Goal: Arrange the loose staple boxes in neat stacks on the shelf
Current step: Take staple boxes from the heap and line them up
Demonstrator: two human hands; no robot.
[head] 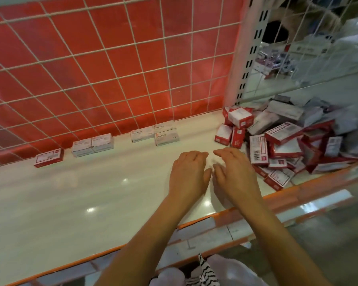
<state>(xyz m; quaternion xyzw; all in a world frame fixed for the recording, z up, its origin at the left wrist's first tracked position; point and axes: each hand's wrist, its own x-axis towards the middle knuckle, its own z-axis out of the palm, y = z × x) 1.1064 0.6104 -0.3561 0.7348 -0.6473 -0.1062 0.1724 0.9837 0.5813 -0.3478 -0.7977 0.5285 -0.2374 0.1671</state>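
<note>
Head view: the shelf [70,195] is seen as a glossy white surface edged at the front by an orange rail [298,193] fitted with pale label strips. At its right end a heap of loose staple boxes [287,141] is noted. These are small rectangular cartons in red-and-white and grey card, lying tilted and overlapping, with their long axes pointing in all directions. Along the back edge, lying flat with their long axes parallel to that edge, are recorded a single red-and-white box [49,157], a pair of grey boxes [92,144] set side by side and touching, and a group of three boxes marked STAPLES [155,133]. The left hand [189,172] and the right hand [234,172] are held palm down, close together over the bare shelf just left of the heap. Their fingers are loosely curled and nothing is seen to be gripped. The back is closed by a red panel [112,65] behind a white wire grid [120,87]. A slotted white upright [250,48] and a wire side mesh [318,48] bound the right end, and blurred goods are seen beyond. Striped cloth [203,273] is noted at the lower edge.
</note>
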